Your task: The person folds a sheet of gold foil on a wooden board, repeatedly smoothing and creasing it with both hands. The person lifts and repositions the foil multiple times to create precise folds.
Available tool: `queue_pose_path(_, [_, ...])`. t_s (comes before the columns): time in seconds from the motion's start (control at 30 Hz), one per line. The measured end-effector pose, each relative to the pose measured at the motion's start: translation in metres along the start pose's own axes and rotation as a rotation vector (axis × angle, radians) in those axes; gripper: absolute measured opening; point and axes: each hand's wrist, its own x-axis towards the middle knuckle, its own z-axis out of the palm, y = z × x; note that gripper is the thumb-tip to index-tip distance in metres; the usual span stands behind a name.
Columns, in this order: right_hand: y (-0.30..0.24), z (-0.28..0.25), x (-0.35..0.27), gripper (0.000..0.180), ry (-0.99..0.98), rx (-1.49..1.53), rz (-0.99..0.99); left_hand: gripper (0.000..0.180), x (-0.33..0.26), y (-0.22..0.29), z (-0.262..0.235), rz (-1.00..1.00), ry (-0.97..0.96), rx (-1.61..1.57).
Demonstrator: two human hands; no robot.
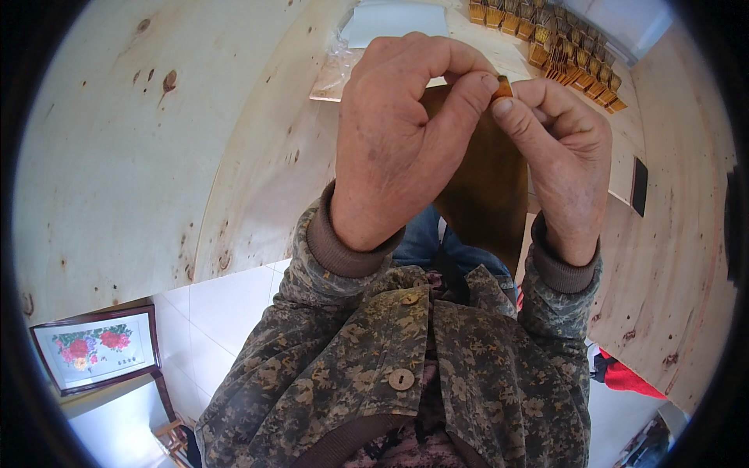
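Note:
Both of my hands are raised close together over my lap, fingertips pinching. Between them is a small, glossy amber-brown piece [503, 87]. My left hand [402, 129] has its thumb and bent forefinger closed on the piece's left side. From the right, the thumb and forefinger of my right hand [566, 144] grip it too. Behind and below the fingers hangs a dark brown, smooth sheet [488, 175], its upper part hidden by my left hand. Whether the small piece belongs to that sheet I cannot tell.
Several brush-like pieces [577, 58] with amber flat ends stand in rows at the far right of the wooden worktop. A pale flat sheet [398, 23] lies beyond my left hand, next to clear plastic [337, 66]. A black strip [639, 187] sits at the right. Plywood boards [156, 148] flank me.

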Motion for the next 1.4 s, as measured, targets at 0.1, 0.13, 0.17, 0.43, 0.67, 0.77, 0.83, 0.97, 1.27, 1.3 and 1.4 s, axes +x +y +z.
queue_pose_path(0.1, [-0.0005, 0.0, 0.0002, 0.008, -0.007, -0.007, -0.005, 0.014, 0.0007, -0.0013, -0.0007, 0.035, 0.0, 0.015])
queue_pose_path(0.13, [-0.0006, -0.0002, 0.0004, 0.008, -0.008, -0.007, -0.009, 0.014, 0.0011, -0.0019, -0.0005, 0.048, 0.0, 0.016])
queue_pose_path(0.17, [-0.001, -0.0005, 0.0004, 0.008, -0.013, -0.017, -0.01, 0.014, 0.0012, -0.0021, -0.0005, 0.049, 0.001, 0.02])
queue_pose_path(0.43, [-0.003, -0.0001, -0.0005, 0.01, -0.016, -0.009, -0.016, 0.015, 0.0006, 0.0015, -0.0006, 0.009, 0.017, -0.014])
queue_pose_path(0.67, [-0.002, 0.0012, -0.0008, 0.01, -0.012, -0.016, -0.023, 0.015, -0.0006, 0.0011, -0.0013, -0.003, 0.013, -0.007])
queue_pose_path(0.77, [-0.0011, 0.0007, -0.0002, 0.01, -0.022, -0.02, -0.025, 0.015, -0.0006, 0.0005, -0.0016, 0.004, 0.011, -0.008])
queue_pose_path(0.83, [-0.0005, 0.0005, 0.0, 0.01, -0.025, -0.011, -0.02, 0.015, -0.0009, 0.0005, -0.0024, -0.008, 0.002, -0.012])
queue_pose_path(0.97, [0.0004, 0.0012, -0.0007, 0.009, -0.029, -0.004, -0.025, 0.015, -0.0022, 0.0012, -0.0024, -0.031, -0.001, -0.011])
queue_pose_path(1.27, [-0.0003, 0.0043, -0.002, 0.008, -0.012, 0.011, -0.009, 0.01, -0.0019, -0.0027, 0.0006, 0.005, 0.053, -0.034])
queue_pose_path(1.3, [-0.0002, 0.0042, -0.002, 0.008, -0.013, 0.01, -0.007, 0.006, -0.0008, -0.0038, 0.0041, 0.021, 0.096, -0.085])
queue_pose_path(1.4, [0.0011, 0.0033, -0.0005, 0.008, -0.022, -0.013, -0.019, 0.002, -0.0006, -0.0054, 0.0069, 0.04, 0.135, -0.123])
